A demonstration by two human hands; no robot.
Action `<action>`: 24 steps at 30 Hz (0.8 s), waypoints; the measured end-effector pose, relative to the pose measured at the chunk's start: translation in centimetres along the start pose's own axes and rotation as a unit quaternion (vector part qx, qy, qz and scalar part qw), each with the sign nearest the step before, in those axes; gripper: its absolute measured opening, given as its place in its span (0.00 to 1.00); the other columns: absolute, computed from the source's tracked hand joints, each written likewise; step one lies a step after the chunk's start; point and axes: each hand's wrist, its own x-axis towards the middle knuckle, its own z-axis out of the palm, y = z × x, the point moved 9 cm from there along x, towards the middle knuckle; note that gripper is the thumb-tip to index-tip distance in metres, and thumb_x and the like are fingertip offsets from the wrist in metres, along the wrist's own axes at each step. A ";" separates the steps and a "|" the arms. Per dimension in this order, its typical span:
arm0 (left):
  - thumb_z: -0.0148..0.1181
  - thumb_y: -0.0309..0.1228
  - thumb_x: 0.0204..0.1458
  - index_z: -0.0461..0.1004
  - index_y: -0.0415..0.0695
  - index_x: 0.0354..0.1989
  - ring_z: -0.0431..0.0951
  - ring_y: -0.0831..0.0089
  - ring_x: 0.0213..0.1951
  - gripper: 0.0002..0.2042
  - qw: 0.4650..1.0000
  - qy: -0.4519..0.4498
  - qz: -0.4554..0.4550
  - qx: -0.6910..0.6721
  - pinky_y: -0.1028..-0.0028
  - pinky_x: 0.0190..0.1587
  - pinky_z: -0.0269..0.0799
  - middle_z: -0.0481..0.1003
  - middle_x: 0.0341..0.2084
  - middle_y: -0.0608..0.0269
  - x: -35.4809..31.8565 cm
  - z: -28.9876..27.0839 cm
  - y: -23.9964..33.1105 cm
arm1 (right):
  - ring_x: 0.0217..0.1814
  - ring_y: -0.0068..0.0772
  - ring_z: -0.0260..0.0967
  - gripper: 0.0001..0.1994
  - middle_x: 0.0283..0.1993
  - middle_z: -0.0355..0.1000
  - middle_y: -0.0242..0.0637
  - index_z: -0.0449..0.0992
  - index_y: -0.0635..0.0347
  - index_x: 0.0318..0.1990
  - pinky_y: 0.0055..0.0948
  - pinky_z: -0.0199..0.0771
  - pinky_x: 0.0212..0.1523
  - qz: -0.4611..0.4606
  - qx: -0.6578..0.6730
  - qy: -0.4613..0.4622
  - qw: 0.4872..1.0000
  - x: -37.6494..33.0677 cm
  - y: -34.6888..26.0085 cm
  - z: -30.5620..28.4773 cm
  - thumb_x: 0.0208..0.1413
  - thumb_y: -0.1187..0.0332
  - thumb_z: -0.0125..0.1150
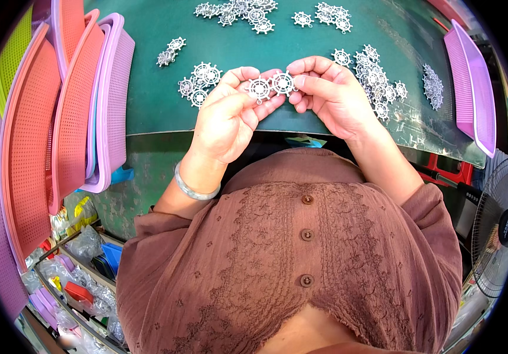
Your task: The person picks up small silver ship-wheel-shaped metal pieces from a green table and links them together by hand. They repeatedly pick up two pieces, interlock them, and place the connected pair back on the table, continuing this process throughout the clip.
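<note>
My left hand (pixel 228 118), palm turned up, holds a silver ship's-wheel charm (pixel 259 89) on its fingers. Right beside it, my right hand (pixel 338 97) pinches a second silver ship's-wheel charm (pixel 282 84) between thumb and forefinger. The two charms meet or overlap at their rims; whether they are joined I cannot tell. A small cluster of the same charms (pixel 198 81) lies just left of my left hand. Beyond my right hand is a larger heap of charms (pixel 373 76).
More charm piles (pixel 236 10) lie at the far side of the green table (pixel 148 106). Stacked orange and purple perforated baskets (pixel 74 112) stand at the left, a purple basket (pixel 469 82) at the right. A fan (pixel 493 230) stands lower right; bagged goods (pixel 86 289) fill the lower left.
</note>
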 end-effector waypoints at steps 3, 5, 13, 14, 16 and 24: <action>0.38 0.17 0.49 0.57 0.35 0.46 0.66 0.55 0.49 0.14 1.000 0.000 0.000 -0.003 0.60 0.55 0.63 0.62 0.47 0.40 0.0 0.0 0.0 | 0.27 0.24 0.68 0.07 0.30 0.69 0.38 0.68 0.68 0.37 0.20 0.70 0.28 0.001 0.001 0.000 1.000 0.0 0.0 0.1 0.49 0.77 0.53; 0.37 0.16 0.49 0.56 0.35 0.46 0.67 0.57 0.48 0.15 1.000 0.001 -0.004 0.008 0.62 0.53 0.64 0.62 0.47 0.42 0.0 0.3 0.1 | 0.27 0.24 0.68 0.07 0.30 0.69 0.38 0.68 0.68 0.37 0.20 0.70 0.28 0.002 0.001 0.001 1.000 -0.1 0.0 0.1 0.50 0.77 0.53; 0.39 0.15 0.48 0.54 0.32 0.51 0.67 0.56 0.49 0.19 1.000 -0.001 -0.001 0.006 0.63 0.54 0.65 0.61 0.48 0.40 0.0 0.4 0.0 | 0.27 0.24 0.68 0.07 0.30 0.69 0.38 0.69 0.68 0.37 0.21 0.70 0.28 0.000 -0.001 0.000 1.000 -0.1 0.0 0.0 0.50 0.77 0.53; 0.39 0.15 0.47 0.54 0.32 0.51 0.67 0.56 0.49 0.19 1.000 -0.001 -0.003 0.006 0.63 0.54 0.65 0.61 0.48 0.40 -0.1 0.4 0.0 | 0.27 0.24 0.68 0.07 0.30 0.69 0.38 0.69 0.68 0.37 0.21 0.70 0.28 0.001 -0.002 0.001 1.000 -0.1 0.0 0.0 0.50 0.77 0.53; 0.39 0.15 0.47 0.54 0.32 0.51 0.67 0.56 0.49 0.19 1.000 0.000 -0.005 0.006 0.63 0.53 0.65 0.61 0.48 0.41 -0.1 0.4 0.0 | 0.27 0.24 0.68 0.07 0.30 0.69 0.38 0.69 0.68 0.37 0.21 0.70 0.28 0.002 -0.004 0.004 1.000 -0.2 -0.1 0.0 0.50 0.76 0.53; 0.39 0.15 0.47 0.55 0.31 0.51 0.67 0.56 0.48 0.19 1.000 -0.002 -0.013 -0.003 0.64 0.53 0.66 0.62 0.48 0.41 -0.1 0.6 0.0 | 0.27 0.25 0.69 0.07 0.30 0.68 0.38 0.69 0.68 0.37 0.21 0.71 0.28 0.004 0.003 -0.006 1.000 -0.4 -0.2 0.3 0.50 0.76 0.53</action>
